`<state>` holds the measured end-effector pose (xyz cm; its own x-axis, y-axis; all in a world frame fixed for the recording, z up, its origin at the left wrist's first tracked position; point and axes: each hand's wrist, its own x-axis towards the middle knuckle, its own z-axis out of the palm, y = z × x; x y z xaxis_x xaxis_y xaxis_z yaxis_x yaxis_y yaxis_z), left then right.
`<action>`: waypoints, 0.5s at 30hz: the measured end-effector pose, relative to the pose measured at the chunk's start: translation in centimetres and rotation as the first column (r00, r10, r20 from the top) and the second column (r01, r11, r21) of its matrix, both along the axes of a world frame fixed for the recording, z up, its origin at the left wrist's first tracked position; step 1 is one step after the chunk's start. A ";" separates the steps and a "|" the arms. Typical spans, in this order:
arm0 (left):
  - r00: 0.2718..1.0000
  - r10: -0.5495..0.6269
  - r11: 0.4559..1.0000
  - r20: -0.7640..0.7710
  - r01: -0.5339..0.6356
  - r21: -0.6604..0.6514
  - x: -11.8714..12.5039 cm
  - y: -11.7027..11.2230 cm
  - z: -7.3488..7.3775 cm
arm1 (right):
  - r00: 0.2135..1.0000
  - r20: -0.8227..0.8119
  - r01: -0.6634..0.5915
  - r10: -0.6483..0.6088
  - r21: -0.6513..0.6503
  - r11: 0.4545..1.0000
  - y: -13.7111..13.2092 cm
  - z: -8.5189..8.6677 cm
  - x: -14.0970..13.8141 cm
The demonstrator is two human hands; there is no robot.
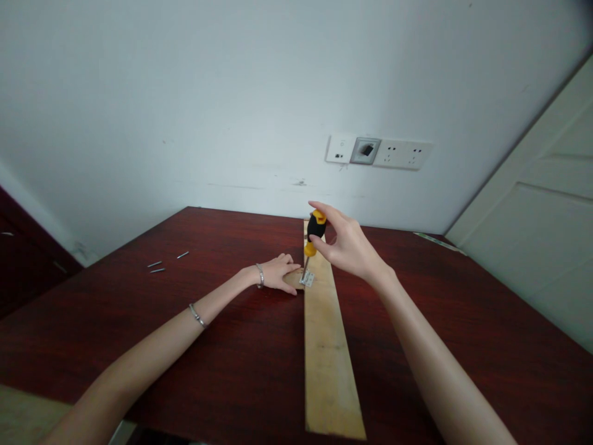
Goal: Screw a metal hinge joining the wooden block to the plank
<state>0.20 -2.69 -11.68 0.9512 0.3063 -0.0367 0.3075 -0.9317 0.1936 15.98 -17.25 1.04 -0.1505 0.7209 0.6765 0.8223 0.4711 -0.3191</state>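
My right hand (349, 247) grips the black and yellow handle of a screwdriver (317, 225), thumb on the near side and fingers on the far side. The shaft slants down to a small metal hinge (307, 278), where the tip meets it. That hinge lies across the joint between a long wooden board (327, 352) and a small wooden block (293, 280). My left hand (278, 272) holds the block against the board's left edge, thumb and fingers spread around it. The hinge's screw, if any, is too small to make out.
Several screws or nails (157, 270) lie on the dark red table (231, 364) to the left. A thin strip (440, 243) rests at the back right edge. Behind stands a white wall with sockets (402, 154); a white door (546, 204) is at the right.
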 end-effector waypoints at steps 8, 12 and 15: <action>1.000 -0.010 1.000 -0.002 0.010 0.015 0.0 -0.1 0.2 | 0.999 -0.021 -0.046 0.045 -0.035 0.998 -0.2 0.3 0.0; 1.000 0.001 1.000 -0.021 0.000 0.025 0.0 -0.1 0.1 | 1.000 -0.026 -0.003 0.002 -0.031 1.000 -0.2 0.3 -0.1; 1.000 -0.001 0.999 -0.016 0.002 0.034 0.0 -0.1 0.0 | 1.000 -0.004 0.017 -0.017 -0.021 1.000 -0.1 0.4 0.0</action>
<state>0.24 -2.75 -11.64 0.9511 0.3062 -0.0410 0.3088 -0.9381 0.1568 15.94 -17.40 1.40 -0.1356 0.7373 0.6618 0.8286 0.4506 -0.3322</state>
